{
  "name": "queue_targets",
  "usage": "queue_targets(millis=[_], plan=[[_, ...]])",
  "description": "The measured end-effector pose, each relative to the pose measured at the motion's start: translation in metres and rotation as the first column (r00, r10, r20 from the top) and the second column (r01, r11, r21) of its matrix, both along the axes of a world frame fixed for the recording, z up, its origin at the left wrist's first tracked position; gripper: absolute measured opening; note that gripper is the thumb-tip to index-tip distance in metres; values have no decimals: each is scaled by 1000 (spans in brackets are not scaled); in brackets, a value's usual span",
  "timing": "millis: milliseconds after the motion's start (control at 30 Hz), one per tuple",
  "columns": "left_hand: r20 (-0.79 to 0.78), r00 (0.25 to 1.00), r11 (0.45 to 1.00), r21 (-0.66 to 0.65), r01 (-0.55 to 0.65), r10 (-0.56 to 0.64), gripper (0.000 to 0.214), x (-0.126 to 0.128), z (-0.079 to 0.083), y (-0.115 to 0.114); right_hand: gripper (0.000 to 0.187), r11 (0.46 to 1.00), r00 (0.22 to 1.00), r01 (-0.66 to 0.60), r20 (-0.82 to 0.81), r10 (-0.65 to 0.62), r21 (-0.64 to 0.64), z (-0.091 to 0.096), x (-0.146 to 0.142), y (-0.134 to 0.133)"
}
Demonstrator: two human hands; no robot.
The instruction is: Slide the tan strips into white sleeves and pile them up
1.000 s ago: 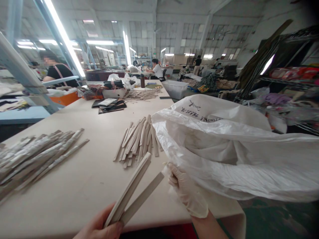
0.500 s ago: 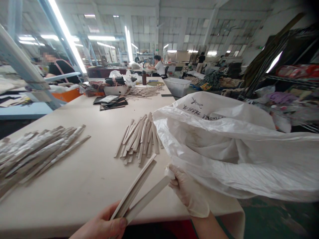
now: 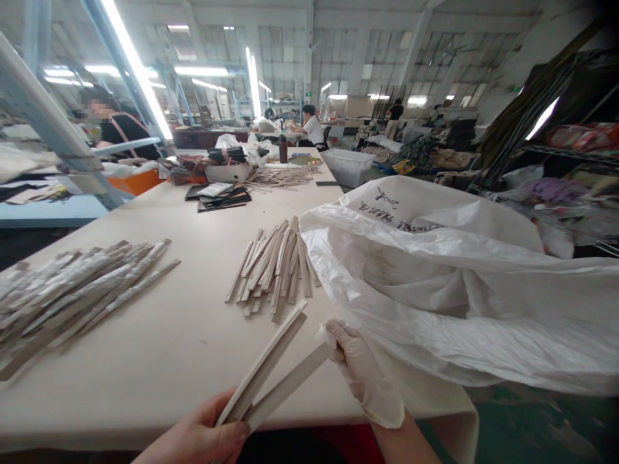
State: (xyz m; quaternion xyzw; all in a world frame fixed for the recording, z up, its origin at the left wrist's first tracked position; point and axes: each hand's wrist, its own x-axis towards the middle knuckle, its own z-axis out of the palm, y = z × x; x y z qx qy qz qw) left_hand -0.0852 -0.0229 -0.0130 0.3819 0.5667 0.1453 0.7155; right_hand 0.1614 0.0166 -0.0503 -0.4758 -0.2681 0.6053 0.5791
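Near the front edge of the table (image 3: 203,335), my bare left hand (image 3: 207,426) grips a few long beige-grey strips (image 3: 271,361). One strip (image 3: 293,381) fans away from the others toward the right. At its far end my right hand (image 3: 360,370), in a pale thin glove, pinches a small white wad (image 3: 327,334), like cloth or tissue, against the strip. Whether its fingers also grip the strip is hidden. Just beyond my hands lies a loose pile of similar strips (image 3: 271,274). A second pile of strips (image 3: 91,290), with white patches, spreads across the left side.
A large white plastic bag (image 3: 425,322) with handwriting lies open over the table's right side. Farther back are dark flat pieces (image 3: 223,201), a dark bottle (image 3: 283,149) and a translucent bin (image 3: 347,169). Other people sit or stand at a distance.
The view has shifted slightly. Both hands keep their grips, the right one still at the end of the single strip with the white wad.
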Motion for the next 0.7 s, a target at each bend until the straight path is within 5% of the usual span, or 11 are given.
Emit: queue_targets(millis=[433, 700], plan=[[16, 1000, 999, 46, 8, -9, 57, -3, -2, 2, 43, 999, 998, -6, 60, 9, -36, -3, -4, -6], [-80, 971, 927, 288, 241, -227, 32, 18, -6, 16, 39, 995, 994, -89, 61, 91, -38, -10, -21, -15]])
